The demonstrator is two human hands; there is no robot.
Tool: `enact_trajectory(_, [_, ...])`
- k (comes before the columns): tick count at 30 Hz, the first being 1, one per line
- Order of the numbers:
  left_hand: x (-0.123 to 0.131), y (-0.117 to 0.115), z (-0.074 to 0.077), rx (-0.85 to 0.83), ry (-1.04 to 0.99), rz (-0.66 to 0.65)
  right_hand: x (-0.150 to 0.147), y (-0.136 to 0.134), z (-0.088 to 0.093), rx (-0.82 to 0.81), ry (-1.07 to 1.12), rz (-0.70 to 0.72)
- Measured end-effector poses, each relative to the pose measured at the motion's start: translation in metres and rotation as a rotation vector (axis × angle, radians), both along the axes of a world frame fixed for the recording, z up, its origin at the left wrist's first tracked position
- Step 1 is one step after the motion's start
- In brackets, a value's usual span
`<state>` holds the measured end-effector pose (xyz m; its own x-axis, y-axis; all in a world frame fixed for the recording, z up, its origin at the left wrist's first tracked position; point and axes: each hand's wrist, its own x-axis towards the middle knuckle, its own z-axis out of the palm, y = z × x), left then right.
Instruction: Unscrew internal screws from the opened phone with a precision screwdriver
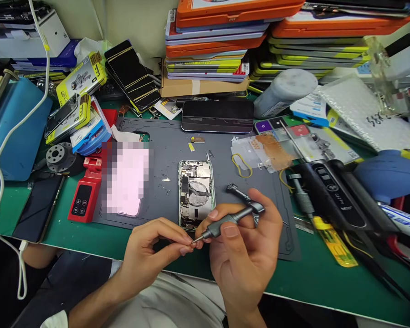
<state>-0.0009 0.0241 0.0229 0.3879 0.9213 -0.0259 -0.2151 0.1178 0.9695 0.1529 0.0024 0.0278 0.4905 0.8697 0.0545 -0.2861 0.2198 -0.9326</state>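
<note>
Screwdriver [230, 217], a slim grey precision one, sits in both hands just below the opened phone [195, 195], which lies face-down and coverless at the middle of the dark work mat [164, 150] and serves as the landmark here.

Far left of the phone, a blue machine [17, 132] stands at the bench edge with a white cable [7, 136] hanging across it. Nearer the phone's left, a red device [84, 200] lies at the mat's border, likely parked within reach but off the working area.

At the phone's lower edge, the left hand [146, 250] pinches thumb and forefinger together on the driver's tip, seemingly to steady or seat something tiny there; whether a screw is held cannot be told. The right hand [246, 246] is curled around the handle, thumb laid along the shaft, which tilts up to the right so the tip points toward the left fingers.

Above the phone, a dark screen panel [217, 116] lies flat at the mat's top edge, apparently set aside out of harm's way.

Right of the phone, a yellow rubber band [241, 165] lies on the mat, then a yellow-handled tool [331, 237] on the green bench [328, 278], and farthest right a blue air blower [389, 175].
</note>
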Motion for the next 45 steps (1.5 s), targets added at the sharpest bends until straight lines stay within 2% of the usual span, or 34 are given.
enact_trajectory(13, [0.002,0.003,0.003,0.034,0.036,-0.003,0.002,-0.001,-0.003,-0.039,0.022,0.004])
enact_trajectory(20, [0.002,0.003,0.004,0.215,0.199,-0.002,0.006,0.001,-0.003,-0.068,0.090,0.038])
enact_trajectory(22, [0.000,0.000,0.004,0.373,0.336,0.020,0.006,0.003,-0.003,-0.054,0.088,-0.007])
enact_trajectory(25, [-0.002,-0.004,0.001,0.750,0.678,0.083,0.004,0.005,-0.004,-0.006,-0.095,-0.197])
enact_trajectory(28, [0.000,-0.004,-0.001,0.927,0.965,0.092,0.003,0.008,-0.008,0.096,-0.453,-0.323])
enact_trajectory(34, [0.007,-0.002,0.000,0.929,1.073,0.074,0.010,0.018,-0.014,0.253,-0.901,-0.271])
enact_trajectory(45, [0.007,-0.004,-0.002,0.884,1.034,0.084,0.005,0.022,-0.020,0.217,-0.985,-0.195])
